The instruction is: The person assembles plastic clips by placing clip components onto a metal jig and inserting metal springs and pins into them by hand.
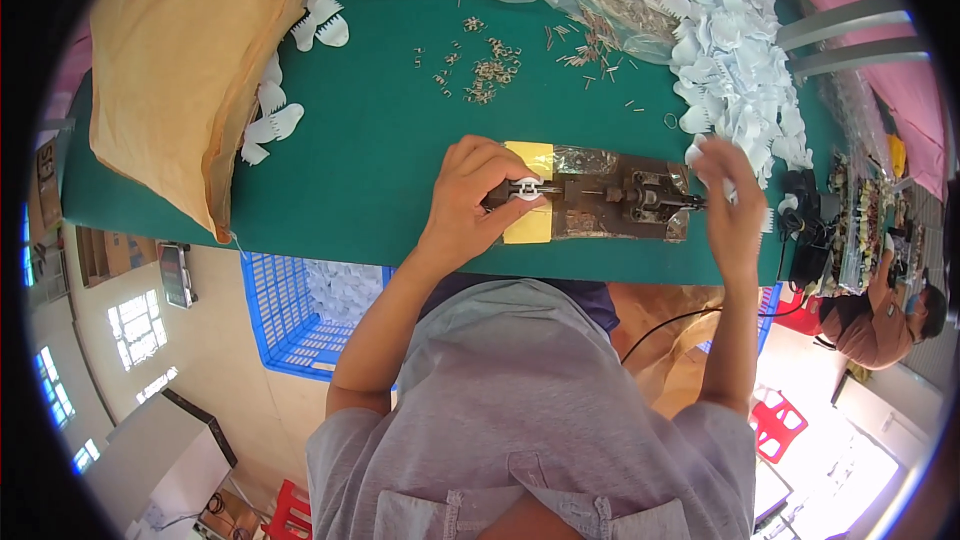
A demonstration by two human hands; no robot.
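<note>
A small white plastic piece [527, 189] sits at the left end of the metal fixture [600, 225], above the yellow pad [528, 230]. The left hand [462, 198] has its fingers closed narrowly on it, thumb below and forefinger above. The piece seems best held square to the fixture's long axis, with a light, even pinch and the fingertips clear of the metal parts just beside it.

Taking the piece as the clock's centre, the fixture runs toward 3 o'clock. Beyond its far end, also at 3, is the right hand [732, 195], blurred; I cannot tell whether its fingers hold anything. A steady left wrist would probably help while the two hands are this far apart.

On the green counter [380, 160], small bent metal bits [495, 72] lie near 12 and thin metal pins [590, 55] at 1; both are best left well clear of the fixture. A heap of white toothed pieces [725, 60] lies at 2, a tan sack [180, 70] at 10. Below the counter, a blue crate [262, 312] stands at 8.
</note>
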